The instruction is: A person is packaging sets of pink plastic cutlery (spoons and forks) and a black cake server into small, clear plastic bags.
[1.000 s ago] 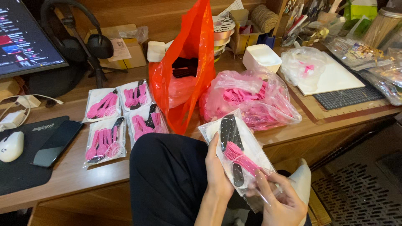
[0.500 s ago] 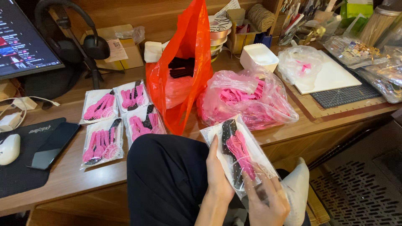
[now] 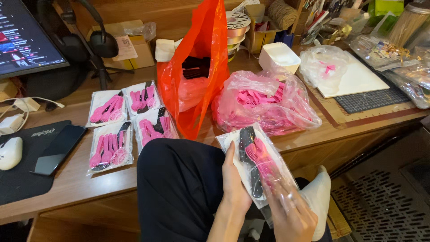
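The right hand [image 3: 289,210] has slid up over the clear plastic packet of pink and black clips [image 3: 255,163]. Both hands grasp it, left hand [image 3: 235,186] alongside, in front of the wooden desk [image 3: 80,179].

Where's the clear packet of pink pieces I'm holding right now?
In the head view, lower centre-right: the clear packet sits over your lap, between your left hand and right hand, below the pink-filled bag.

An orange bag [image 3: 197,67] stands beside 4 filled packets [image 3: 127,118], a phone [image 3: 58,149] and a mouse [image 3: 10,152].
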